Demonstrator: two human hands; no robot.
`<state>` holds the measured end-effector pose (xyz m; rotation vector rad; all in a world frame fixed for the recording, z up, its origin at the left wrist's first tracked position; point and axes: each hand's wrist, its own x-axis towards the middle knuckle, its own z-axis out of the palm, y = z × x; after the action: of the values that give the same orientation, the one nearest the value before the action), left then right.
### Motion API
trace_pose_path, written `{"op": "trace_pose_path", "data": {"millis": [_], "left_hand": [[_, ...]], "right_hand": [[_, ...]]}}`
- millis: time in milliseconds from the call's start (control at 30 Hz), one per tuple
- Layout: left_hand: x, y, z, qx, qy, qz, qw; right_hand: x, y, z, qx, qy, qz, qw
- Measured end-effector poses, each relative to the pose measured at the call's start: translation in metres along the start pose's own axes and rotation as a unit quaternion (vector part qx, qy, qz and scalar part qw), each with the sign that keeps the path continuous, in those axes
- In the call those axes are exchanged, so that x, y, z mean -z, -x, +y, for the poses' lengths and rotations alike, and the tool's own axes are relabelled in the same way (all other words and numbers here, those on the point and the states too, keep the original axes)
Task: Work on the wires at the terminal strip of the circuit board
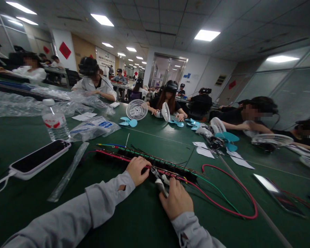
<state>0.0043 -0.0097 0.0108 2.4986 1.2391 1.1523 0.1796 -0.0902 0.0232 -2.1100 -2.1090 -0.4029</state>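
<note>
one terminal strip; left hand pressing it; right hand gripping one tool

Right hand hides tool handles.

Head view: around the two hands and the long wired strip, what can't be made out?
- Right hand: its fingers curl over a metal tool, hiding the tool's tip and the grip.
- Left hand: fingertips hidden against the strip.
- Strip: terminals too small and blurred to count.
- Red wire: its end disappears under the hands.
</note>
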Motion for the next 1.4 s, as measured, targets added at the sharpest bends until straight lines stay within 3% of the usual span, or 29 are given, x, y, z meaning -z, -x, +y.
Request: {"op": "trace_pose_path", "data": {"millis": [433, 1267, 1400], "left_hand": [[0.0, 0.0, 0.0, 0.0, -0.005, 0.002, 1.0], [0.0, 0.0, -0.008, -0.059, -0.03, -0.07, 0.995], [-0.001, 0.001, -0.008, -0.05, -0.028, -0.058, 0.997]], "right_hand": [[0.014, 0.0, 0.0, -0.014, 0.034, 0.008, 0.999], [0.009, -0.001, 0.002, -0.029, 0.042, 0.041, 0.998], [0.01, -0.001, 0.001, -0.029, 0.041, 0.041, 0.998]]}}
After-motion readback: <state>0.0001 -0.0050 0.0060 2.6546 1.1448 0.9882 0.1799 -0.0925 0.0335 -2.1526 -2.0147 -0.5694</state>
